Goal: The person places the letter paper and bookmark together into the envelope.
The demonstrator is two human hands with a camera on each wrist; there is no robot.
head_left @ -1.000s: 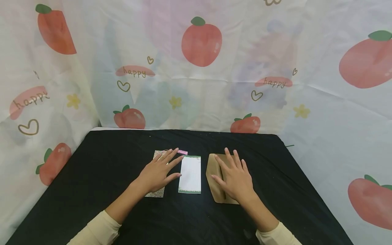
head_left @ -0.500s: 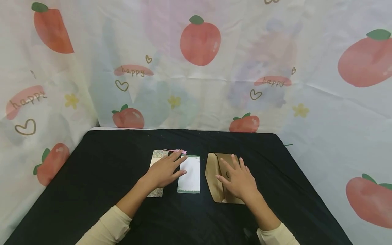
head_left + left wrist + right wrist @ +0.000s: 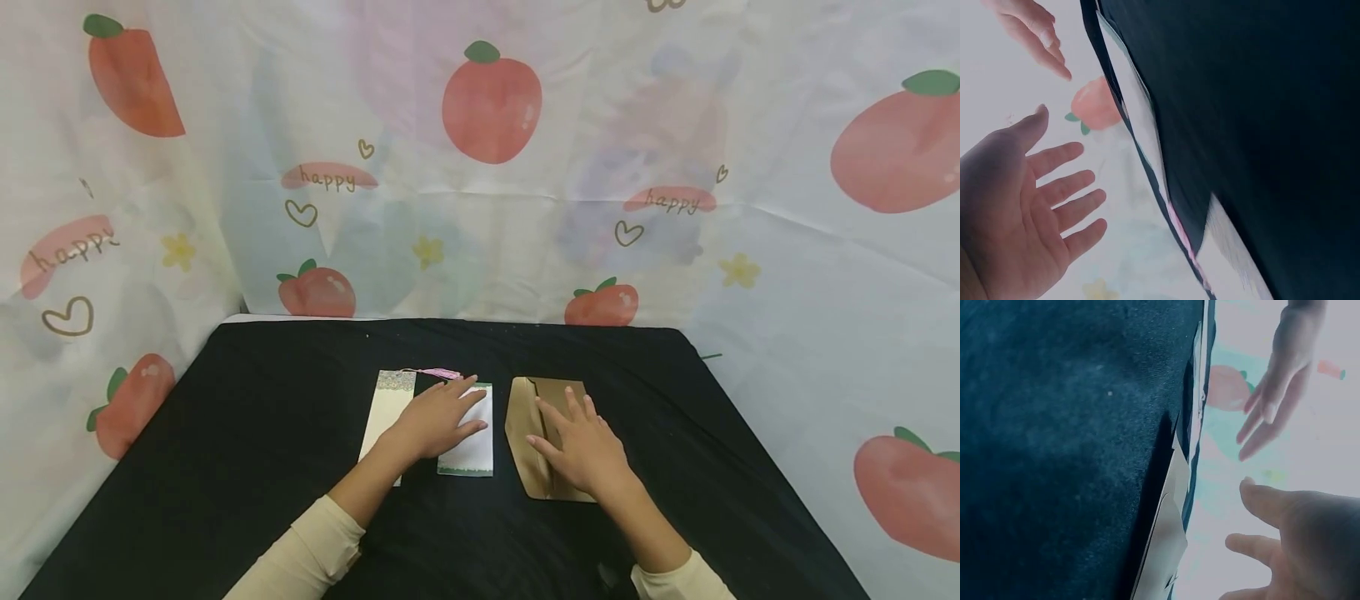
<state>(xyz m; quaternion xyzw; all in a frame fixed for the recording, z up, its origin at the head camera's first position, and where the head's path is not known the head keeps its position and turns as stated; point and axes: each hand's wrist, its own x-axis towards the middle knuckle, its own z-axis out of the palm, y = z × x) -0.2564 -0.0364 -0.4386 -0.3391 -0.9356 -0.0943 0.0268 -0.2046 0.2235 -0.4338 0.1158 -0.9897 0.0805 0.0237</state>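
Observation:
My left hand (image 3: 435,419) hovers with fingers spread over a white card with green-patterned ends (image 3: 471,460), hiding part of it. To the left lies a pale bookmark-like strip with a speckled band (image 3: 386,408), partly behind my left wrist; a pink tassel (image 3: 440,373) lies at its top. My right hand (image 3: 581,446) is held, fingers apart, above a brown paper envelope (image 3: 522,442) and covers its middle. In the left wrist view the palm of my left hand (image 3: 1041,212) is bare. The right wrist view shows the envelope (image 3: 1163,550) below my right hand (image 3: 1310,544), apart from it.
A black cloth (image 3: 225,433) covers the table, and all the paper items lie flat on it in a row. Behind and at both sides hangs a pale curtain (image 3: 480,242) printed with peaches, hearts and the word "happy".
My left hand has moved right, from over the pale strip to over the white card, uncovering more of the strip and its tassel. My right hand has shifted slightly, showing more of the envelope.

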